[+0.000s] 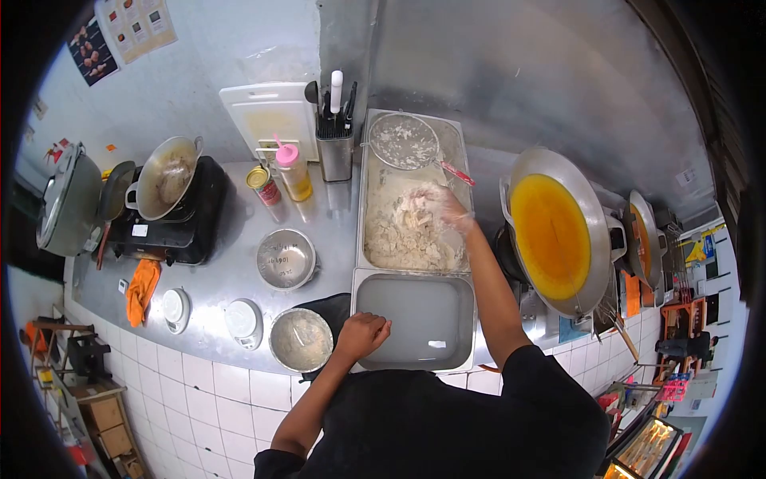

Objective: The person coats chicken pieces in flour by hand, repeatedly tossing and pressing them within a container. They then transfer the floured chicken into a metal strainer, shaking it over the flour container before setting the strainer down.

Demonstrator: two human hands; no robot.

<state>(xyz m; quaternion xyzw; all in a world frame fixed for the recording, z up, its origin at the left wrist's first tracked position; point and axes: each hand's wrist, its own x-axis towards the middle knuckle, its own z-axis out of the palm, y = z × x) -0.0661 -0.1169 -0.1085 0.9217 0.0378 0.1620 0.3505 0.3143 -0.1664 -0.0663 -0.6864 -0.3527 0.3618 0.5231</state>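
My right hand (445, 209), in a clear plastic glove, reaches into a steel tray (360, 199) of flour. It touches clumpy, flour-coated pieces (415, 231); its fingers blend into the white flour, so their grip is hard to make out. A round wire strainer (404, 141) with a red handle and flour bits on its mesh lies at the tray's far end. Bare and curled into a loose fist, my left hand (364, 335) is at the left edge of a second steel pan (415, 319) holding cloudy liquid. Beside that hand stands a metal bowl (301, 340) with whitish contents.
To the right is a large wok (550, 231) of yellow-orange oil. An empty steel bowl (286, 259), a pink-capped bottle (294, 172), a can (263, 185) and a knife block (334, 148) stand left. Farther left are two white scales (242, 321) and a stove (171, 215) with a pan.
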